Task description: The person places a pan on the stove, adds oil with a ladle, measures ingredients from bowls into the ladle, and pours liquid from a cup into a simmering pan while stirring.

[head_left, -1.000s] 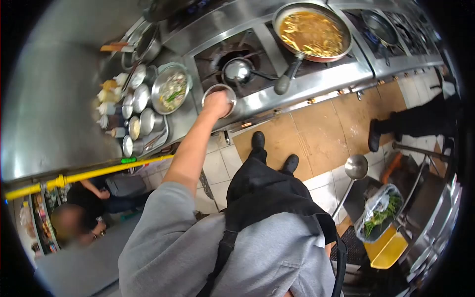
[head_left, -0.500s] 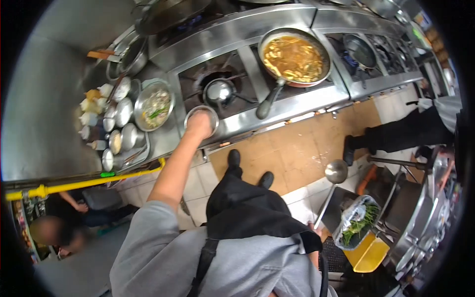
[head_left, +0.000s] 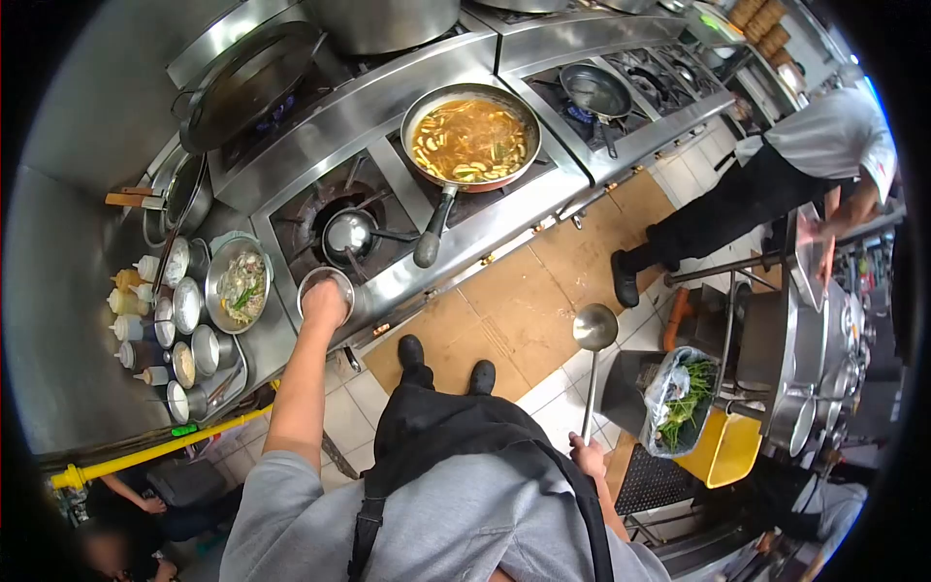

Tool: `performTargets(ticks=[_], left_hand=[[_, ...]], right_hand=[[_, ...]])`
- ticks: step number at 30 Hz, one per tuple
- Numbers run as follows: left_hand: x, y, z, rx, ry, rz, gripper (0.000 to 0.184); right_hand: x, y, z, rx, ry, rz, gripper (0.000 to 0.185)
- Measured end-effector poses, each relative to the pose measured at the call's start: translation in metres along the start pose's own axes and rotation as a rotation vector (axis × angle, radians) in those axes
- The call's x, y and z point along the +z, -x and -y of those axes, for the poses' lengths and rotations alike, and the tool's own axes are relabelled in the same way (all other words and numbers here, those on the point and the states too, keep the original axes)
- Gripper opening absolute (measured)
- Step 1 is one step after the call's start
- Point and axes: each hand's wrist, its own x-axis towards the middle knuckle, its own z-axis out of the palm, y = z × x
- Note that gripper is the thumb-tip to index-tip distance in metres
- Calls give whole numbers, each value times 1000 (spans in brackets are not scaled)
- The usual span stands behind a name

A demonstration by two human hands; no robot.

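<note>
My left hand (head_left: 327,305) reaches down into a small round metal bowl (head_left: 346,283) at the front edge of the stove. Its fingers look curled, and what they hold, if anything, is hidden. Low at my right side, my right hand (head_left: 587,456) is wrapped round the handle of a long metal ladle (head_left: 594,328), whose round head points forward over the floor. A frying pan (head_left: 525,109) of brown-orange broth with sliced pieces sits on the burner ahead, its handle towards me. Left of my left hand stands a metal bowl of pale food and green pieces (head_left: 242,286).
A domed metal piece (head_left: 349,236) sits over the near burner. Squeeze bottles (head_left: 126,328) and small containers crowd the left counter. A dark pan (head_left: 593,92) is further right. To my right are a bin with greens (head_left: 687,403) and a co-worker (head_left: 776,184). Another person (head_left: 116,543) is lower left.
My view has swung right, so the stove and pan appear further left. My right hand has come into fuller view with the ladle. My left hand stays in the small bowl.
</note>
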Motion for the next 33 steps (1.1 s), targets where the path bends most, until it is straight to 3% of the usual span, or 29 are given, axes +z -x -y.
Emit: performTargets(ticks=[7,9,11,15,19,23,33], left_hand=[[-1,-2,24,66,106,-19,28],[-26,3,24,83,104,10,32],[-47,10,27,102,108,82,35],[-45,15,16,153,52,209,40],[-3,9,7,93,-64,3,37],[3,3,5,77,-45,-56,26],[-3,-14,-6,-45,-110,43,27]], right_hand=[[-7,-31,-29,-206,57,74,27],[-1,-50,-49,-161,-137,57,26],[4,-22,-16,-104,38,-61,25],[0,-33,-23,-142,-21,-9,27],[-4,-20,-12,-109,10,17,29],[-5,-13,-6,-33,-42,-2,25],[1,-30,-27,19,-189,31,25]])
